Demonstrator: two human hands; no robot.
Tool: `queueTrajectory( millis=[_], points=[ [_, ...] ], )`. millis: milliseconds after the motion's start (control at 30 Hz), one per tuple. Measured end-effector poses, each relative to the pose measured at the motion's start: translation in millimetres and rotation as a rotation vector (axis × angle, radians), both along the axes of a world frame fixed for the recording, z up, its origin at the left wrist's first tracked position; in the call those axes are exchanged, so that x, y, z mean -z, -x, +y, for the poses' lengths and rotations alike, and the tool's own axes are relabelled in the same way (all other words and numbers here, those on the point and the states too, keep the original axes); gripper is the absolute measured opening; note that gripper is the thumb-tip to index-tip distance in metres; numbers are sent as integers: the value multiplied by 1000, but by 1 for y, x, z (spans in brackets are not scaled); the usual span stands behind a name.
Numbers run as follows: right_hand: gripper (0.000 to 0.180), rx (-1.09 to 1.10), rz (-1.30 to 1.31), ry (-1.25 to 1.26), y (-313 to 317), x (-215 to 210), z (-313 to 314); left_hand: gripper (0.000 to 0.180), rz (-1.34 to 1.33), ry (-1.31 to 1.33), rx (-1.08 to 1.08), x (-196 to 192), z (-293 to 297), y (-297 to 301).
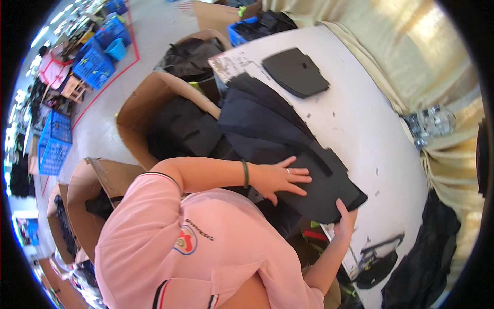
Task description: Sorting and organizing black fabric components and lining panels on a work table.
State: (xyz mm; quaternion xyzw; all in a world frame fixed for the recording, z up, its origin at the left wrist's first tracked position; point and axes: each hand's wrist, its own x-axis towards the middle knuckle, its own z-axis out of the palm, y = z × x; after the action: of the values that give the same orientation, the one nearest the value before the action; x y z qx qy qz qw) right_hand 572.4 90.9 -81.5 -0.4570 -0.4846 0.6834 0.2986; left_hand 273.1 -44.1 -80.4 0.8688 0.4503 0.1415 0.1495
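Note:
A large dark fabric piece (262, 118) lies across the near side of the white table, with a smoother black panel (314, 190) at its right end. My left hand (285, 180), with a ring and a dark bracelet at the wrist, rests flat on the panel, fingers spread. At the panel's right corner my right hand (347, 217) pinches the edge, thumb on top and the other fingers hidden underneath. Farther back on the table lies a stack of black cut panels (296, 72), apart from both hands.
The white table (355, 118) stretches back toward beige curtains (370, 46). Clear plastic bottles (429, 123) stand at its far edge. Cardboard boxes (136, 110) with black pieces are on the left. Black cloth (427, 252) hangs at the right. Blue crates (55, 141) stand on the floor.

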Motion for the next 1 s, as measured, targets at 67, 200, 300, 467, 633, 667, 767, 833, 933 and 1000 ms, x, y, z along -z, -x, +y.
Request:
queueTrajectory(
  millis=[67,200,300,467,633,667,767,833,933,1000],
  points=[
    [68,71,-9,4,16,-6,-1,68,-198,-30,113,-10,-2,10],
    [63,53,24,3,2,1,-3,95,-161,-238,-104,-17,11,51],
    [60,149,-77,-54,8,-30,-27,124,136,-189,-254,2,42,108],
    [59,-23,11,-109,20,-26,-18,133,361,290,-637,20,52,189],
    [58,-74,34,-132,14,-26,-15,111,354,149,-599,27,50,182],
    [58,-76,26,-137,10,-28,-17,103,351,83,-580,27,52,180],
    [57,60,-102,-124,6,-32,-21,63,325,-29,-530,-1,50,162],
    [61,10,4,-75,7,-7,2,56,276,-5,-590,-6,35,177],
    [62,72,-81,-117,14,-7,4,105,197,291,-570,-6,38,203],
    [66,42,-81,-106,36,-14,2,127,52,395,-624,-9,29,209]
  ],
)
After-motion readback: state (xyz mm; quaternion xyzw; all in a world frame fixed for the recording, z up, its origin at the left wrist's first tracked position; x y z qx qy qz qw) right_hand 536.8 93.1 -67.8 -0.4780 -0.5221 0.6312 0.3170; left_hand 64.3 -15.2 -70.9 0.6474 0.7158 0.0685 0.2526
